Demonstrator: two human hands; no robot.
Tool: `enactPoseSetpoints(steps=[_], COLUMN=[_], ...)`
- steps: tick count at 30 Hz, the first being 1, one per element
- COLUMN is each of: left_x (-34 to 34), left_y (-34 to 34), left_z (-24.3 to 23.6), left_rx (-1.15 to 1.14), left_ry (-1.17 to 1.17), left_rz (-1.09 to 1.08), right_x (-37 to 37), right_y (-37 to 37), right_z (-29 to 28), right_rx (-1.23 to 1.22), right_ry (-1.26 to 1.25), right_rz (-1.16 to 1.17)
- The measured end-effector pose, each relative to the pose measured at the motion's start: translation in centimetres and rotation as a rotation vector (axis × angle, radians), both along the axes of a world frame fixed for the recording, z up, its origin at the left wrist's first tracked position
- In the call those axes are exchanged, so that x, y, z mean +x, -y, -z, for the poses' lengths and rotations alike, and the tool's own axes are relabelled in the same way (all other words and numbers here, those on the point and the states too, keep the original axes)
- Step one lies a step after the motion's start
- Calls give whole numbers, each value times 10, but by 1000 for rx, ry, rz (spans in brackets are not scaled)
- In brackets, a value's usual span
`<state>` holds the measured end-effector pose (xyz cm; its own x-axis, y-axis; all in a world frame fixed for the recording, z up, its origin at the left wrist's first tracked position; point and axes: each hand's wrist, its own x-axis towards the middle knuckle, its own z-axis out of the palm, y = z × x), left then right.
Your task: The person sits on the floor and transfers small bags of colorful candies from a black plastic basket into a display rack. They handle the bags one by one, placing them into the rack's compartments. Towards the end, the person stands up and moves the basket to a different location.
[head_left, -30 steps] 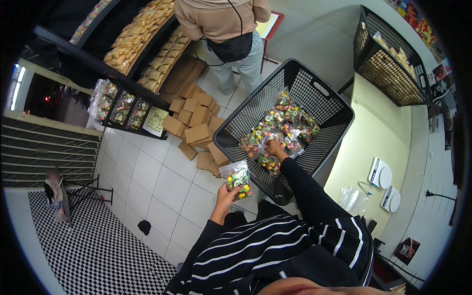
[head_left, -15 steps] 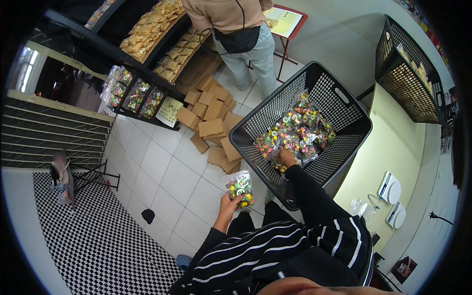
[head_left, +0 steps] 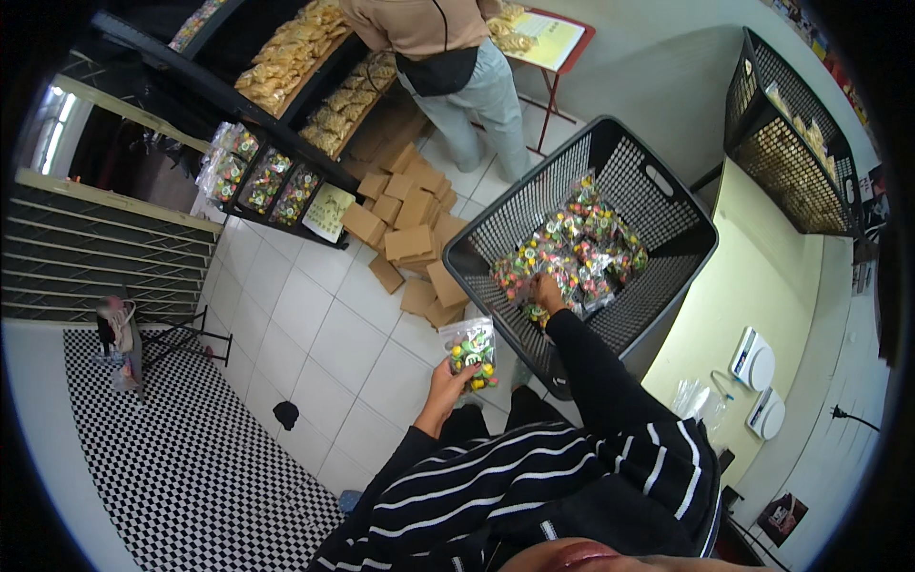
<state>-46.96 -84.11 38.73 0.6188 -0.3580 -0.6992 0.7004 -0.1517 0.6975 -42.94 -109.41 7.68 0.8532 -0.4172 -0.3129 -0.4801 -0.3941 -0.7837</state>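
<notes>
My left hand [head_left: 440, 393] grips a clear zip bag of colourful candies [head_left: 471, 351], its thumb across the lower part of the bag. The bag is upright beside the near left corner of a large black plastic basket [head_left: 658, 229]. Into that basket reaches my right hand [head_left: 547, 292], its fingers closed at the edge of a candy bag [head_left: 515, 278]; the fingertips are partly hidden. Similar candy bags [head_left: 596, 229] lie heaped in the bottom of the basket.
Small cardboard boxes [head_left: 410, 243] are piled on the tiled floor left of the basket. A person [head_left: 457, 86] stands ahead by shelves of snack bags [head_left: 291, 57]. To the right, a pale table [head_left: 762, 248] holds two white scales [head_left: 754, 360] and another black basket [head_left: 782, 143].
My right hand has shifted slightly left and away from me among the bags. The left hand has lifted its candy bag a little. The person ahead has moved slightly left.
</notes>
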Motion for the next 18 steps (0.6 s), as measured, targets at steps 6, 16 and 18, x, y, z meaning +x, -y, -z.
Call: enactPoseSetpoints(steps=[6,16,18], left_x=[1,17,20], left_y=[-9,17,18], left_z=[22,29,30], left_rx=[32,-80,-137], left_ry=[34,14,21], left_rz=[31,22,2], right_x=[-3,-54,-65], right_y=[15,51,51], right_z=[-22,-115,-142], right_rx=[171,553,602], right_ry=[136,299,298], right_rz=[90,311,288])
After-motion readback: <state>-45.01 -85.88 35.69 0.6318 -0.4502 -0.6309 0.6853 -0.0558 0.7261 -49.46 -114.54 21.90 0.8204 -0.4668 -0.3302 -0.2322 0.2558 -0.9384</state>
